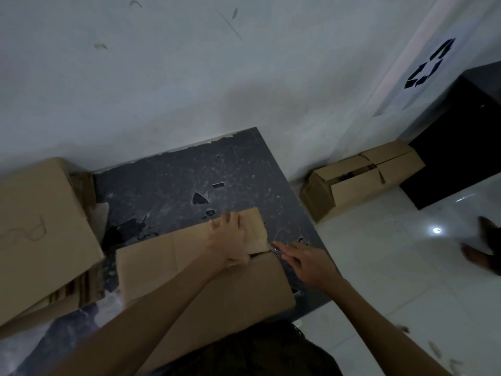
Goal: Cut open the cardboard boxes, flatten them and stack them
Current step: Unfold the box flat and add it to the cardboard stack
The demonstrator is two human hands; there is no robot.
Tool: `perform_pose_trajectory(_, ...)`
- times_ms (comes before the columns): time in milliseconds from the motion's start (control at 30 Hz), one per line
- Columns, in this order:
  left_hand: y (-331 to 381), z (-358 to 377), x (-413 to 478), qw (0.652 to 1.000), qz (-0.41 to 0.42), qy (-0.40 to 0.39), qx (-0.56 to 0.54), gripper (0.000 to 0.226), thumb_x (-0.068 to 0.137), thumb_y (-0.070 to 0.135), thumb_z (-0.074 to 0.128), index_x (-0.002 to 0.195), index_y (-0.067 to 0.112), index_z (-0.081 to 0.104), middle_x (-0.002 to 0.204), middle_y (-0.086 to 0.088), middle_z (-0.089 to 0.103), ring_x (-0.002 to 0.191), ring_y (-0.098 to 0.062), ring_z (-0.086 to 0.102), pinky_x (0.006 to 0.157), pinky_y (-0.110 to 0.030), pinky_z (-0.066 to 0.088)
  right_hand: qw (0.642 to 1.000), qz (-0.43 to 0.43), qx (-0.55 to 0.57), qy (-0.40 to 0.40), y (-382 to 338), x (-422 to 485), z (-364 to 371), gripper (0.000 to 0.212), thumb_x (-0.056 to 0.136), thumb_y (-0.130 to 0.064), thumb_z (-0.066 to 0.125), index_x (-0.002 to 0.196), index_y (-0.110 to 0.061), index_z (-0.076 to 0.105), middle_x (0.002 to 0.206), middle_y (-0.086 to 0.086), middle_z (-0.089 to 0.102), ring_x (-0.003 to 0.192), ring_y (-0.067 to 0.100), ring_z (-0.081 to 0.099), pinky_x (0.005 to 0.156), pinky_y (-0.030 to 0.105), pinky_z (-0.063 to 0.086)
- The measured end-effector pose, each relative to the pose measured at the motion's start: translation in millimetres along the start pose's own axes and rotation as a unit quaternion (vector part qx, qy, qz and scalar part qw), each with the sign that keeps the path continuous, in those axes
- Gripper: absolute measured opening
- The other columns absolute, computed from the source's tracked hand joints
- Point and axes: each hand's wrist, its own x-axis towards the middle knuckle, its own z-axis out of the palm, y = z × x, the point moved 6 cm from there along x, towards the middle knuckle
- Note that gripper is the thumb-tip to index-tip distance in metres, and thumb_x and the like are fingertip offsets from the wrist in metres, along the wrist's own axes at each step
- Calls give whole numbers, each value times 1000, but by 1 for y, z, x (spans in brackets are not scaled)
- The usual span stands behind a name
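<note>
At the far left a large cardboard box (40, 226) with handwriting on its side lies tilted on a pile of flattened cardboard (81, 291), at the left end of the dark, scuffed bench (176, 180).

In the middle of the bench, near its front edge, lies the box being cut (217, 289), its broad brown side facing up. One flap (254, 229) sticks out at its far right corner. The left hand (230, 240) lies palm down across the base of that flap. Its fingers (225, 218) are straight and spread, pressing the cardboard flat without gripping it, and their tips reach the flap's far edge.

Just right of it, the right hand (309, 264) has its fingers (294, 257) curled round a slim cutter (278, 249). The cutter's tip meets the box at the seam where the flap joins the body, just beside the left thumb. The blade itself is too small to make out.

Further right, on the pale tiled floor (379, 267), another cardboard box (360, 180) sits against the wall with its flaps partly open. Beside it stands a black bin (461, 147), under a recycling sign (431, 66) on the wall. A foot (482, 253) shows at the right edge.
</note>
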Motion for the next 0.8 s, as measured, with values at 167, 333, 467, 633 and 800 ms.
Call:
perform_pose_trajectory(167,-8,-2,0,999,20,9,-29,84,75,38,56,143,4,20,141,-16,27,130,-36,28,108,-53,28,999,14,-12,27,-5,-5,-9,42,100,-42,34,132,-27,57,76,-5,59,52,2,40,44,13,32)
perform_pose_trajectory(333,-4,3,-2,1000,9,-3,-24,93,78,40,56,149,4,9,149,-15,18,138,-37,17,113,-57,19,999,24,-10,23,-13,-5,-9,48,103,-46,23,132,-27,56,72,-7,57,48,4,40,43,12,26)
perform_pose_trajectory(467,-6,6,-4,999,18,5,-42,86,80,43,55,147,6,17,148,-14,22,136,-37,21,112,-57,21,999,7,-50,-5,-6,-6,-14,42,97,-40,37,129,-28,61,74,-5,59,48,3,37,45,6,11)
perform_pose_trajectory(633,-4,10,-5,999,18,16,-30,95,82,50,56,151,6,9,153,-14,14,142,-36,12,115,-56,15,997,36,-46,-54,-5,-1,-11,58,93,-50,20,139,-32,49,92,3,64,67,18,57,48,20,29)
perform_pose_trajectory(800,-12,16,-2,1000,20,-4,7,107,82,67,51,152,8,-6,158,-15,-4,146,-35,-2,117,-57,6,990,74,24,-114,13,-10,-23,45,98,-41,35,139,-28,50,117,-4,67,94,13,63,76,23,46)
